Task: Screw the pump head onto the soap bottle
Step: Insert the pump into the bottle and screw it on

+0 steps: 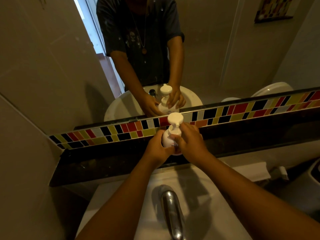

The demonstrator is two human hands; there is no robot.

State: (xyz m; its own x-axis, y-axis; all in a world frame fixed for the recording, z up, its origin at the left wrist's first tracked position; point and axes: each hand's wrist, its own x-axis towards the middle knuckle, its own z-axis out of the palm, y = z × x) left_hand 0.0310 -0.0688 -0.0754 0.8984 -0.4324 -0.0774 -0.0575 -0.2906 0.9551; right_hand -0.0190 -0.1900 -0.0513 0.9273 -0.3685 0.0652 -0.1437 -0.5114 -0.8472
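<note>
A white soap bottle (168, 140) stands upright on the dark ledge (107, 163) behind the sink. Its white pump head (175, 120) sits on the bottle's neck, nozzle pointing toward me. My left hand (158, 148) wraps the bottle's left side and lower body. My right hand (189, 141) grips the bottle's right side, thumb across the front near the collar below the pump head. The bottle's base is hidden behind my fingers.
A chrome faucet (172, 212) juts over the white sink (121, 196) below my forearms. A colourful tile strip (242, 110) runs under the mirror (225, 49), which reflects my hands and the bottle. A white folded item (252, 172) lies at the right.
</note>
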